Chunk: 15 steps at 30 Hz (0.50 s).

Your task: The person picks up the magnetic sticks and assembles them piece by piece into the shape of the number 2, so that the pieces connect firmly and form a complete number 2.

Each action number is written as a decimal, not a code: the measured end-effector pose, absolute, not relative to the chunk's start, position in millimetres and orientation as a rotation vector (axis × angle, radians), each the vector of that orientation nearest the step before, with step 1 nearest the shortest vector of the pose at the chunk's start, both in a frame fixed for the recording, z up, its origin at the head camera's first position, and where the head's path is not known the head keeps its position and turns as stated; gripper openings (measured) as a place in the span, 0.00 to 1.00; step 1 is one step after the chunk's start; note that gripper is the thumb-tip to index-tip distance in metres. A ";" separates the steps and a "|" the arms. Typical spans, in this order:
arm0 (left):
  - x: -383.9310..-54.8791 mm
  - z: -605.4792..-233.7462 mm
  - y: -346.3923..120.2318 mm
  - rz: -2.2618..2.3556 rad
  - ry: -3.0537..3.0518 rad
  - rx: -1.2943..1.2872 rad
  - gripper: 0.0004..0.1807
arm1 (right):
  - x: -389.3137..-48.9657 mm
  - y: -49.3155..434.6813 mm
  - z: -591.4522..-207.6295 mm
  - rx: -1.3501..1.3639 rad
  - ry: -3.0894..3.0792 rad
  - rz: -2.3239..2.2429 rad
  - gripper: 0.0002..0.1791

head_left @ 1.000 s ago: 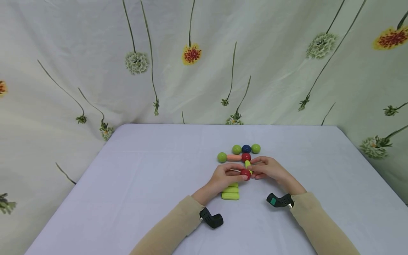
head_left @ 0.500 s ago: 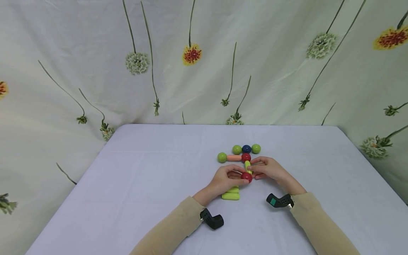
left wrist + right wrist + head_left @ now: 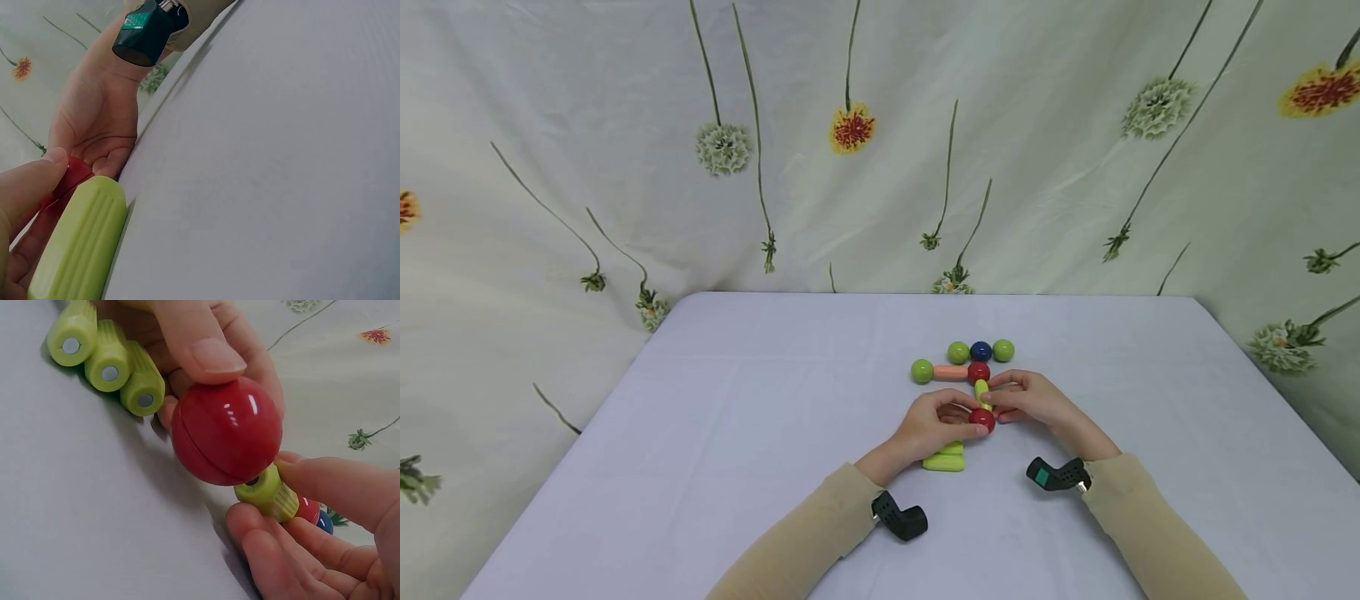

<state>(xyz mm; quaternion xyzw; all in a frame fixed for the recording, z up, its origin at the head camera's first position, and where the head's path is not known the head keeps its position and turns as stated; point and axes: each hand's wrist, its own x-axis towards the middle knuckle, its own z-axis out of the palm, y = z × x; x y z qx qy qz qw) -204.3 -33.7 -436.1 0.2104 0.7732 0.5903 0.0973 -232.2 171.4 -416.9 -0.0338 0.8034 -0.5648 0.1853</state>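
Note:
In the head view my left hand [image 3: 928, 423] pinches a glossy red ball [image 3: 982, 421] between thumb and fingers. Just right of it, my right hand [image 3: 1036, 398] holds a yellow-green ribbed magnetic rod [image 3: 982, 388] by its sides, partly covered by the fingers. The right wrist view shows the red ball [image 3: 228, 431] right at the near end of the held rod [image 3: 269, 494]. The rod's far end meets another red ball [image 3: 979, 372]. From that ball a salmon-coloured rod [image 3: 951, 372] runs left to a green ball [image 3: 922, 371].
Behind stand a green ball [image 3: 958, 352], a dark blue ball [image 3: 981, 351] and another green ball [image 3: 1003, 350] in a row. Loose yellow-green rods [image 3: 72, 337] with metal discs in their ends lie side by side under my left hand. A white cloth [image 3: 737, 417] covers the table.
My left hand has brought the red ball slightly toward me and to the right, to the near end of the yellow-green rod. My right hand has hardly moved.

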 end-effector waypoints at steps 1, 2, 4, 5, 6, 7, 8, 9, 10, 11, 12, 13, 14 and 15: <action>-203.8 -435.3 -33.8 1.748 2.289 0.627 0.16 | -232.0 171.3 -416.8 -0.097 2.265 -1.590 0.30; -203.7 -435.2 -33.7 1.747 2.291 0.628 0.16 | -232.0 171.4 -416.9 -0.099 2.264 -1.591 0.30; -203.6 -435.1 -33.8 1.743 2.294 0.629 0.16 | -232.1 171.5 -417.2 -0.101 2.262 -1.593 0.30; -203.7 -435.1 -33.8 1.742 2.293 0.627 0.16 | -232.1 171.5 -417.2 -0.101 2.260 -1.595 0.31; -203.8 -435.2 -33.7 1.738 2.298 0.629 0.15 | -232.1 171.5 -417.3 -0.103 2.259 -1.596 0.31; -203.8 -435.2 -33.7 1.735 2.302 0.629 0.15 | -232.1 171.4 -417.3 -0.104 2.258 -1.596 0.31; -203.8 -435.1 -33.7 1.729 2.307 0.627 0.15 | -232.2 171.4 -417.6 -0.104 2.258 -1.596 0.31; -203.7 -435.1 -33.6 1.726 2.311 0.627 0.15 | -232.2 171.1 -417.7 -0.103 2.259 -1.596 0.30; -203.7 -435.1 -33.6 1.721 2.316 0.628 0.15 | -232.2 170.9 -417.8 -0.101 2.261 -1.594 0.30; -203.7 -435.1 -33.5 1.718 2.319 0.629 0.16 | -232.3 170.6 -417.9 -0.099 2.263 -1.592 0.30; -203.7 -435.2 -33.5 1.714 2.324 0.630 0.16 | -232.2 170.4 -418.0 -0.110 2.266 -1.586 0.31; -203.7 -435.3 -33.4 1.712 2.326 0.631 0.16 | -232.2 170.1 -418.0 -0.105 2.267 -1.586 0.30; -203.8 -435.4 -33.4 1.709 2.330 0.632 0.16 | -232.1 169.8 -418.0 -0.101 2.267 -1.586 0.30; -204.0 -435.8 -33.3 1.704 2.333 0.633 0.16 | -232.1 169.6 -417.9 -0.096 2.266 -1.587 0.30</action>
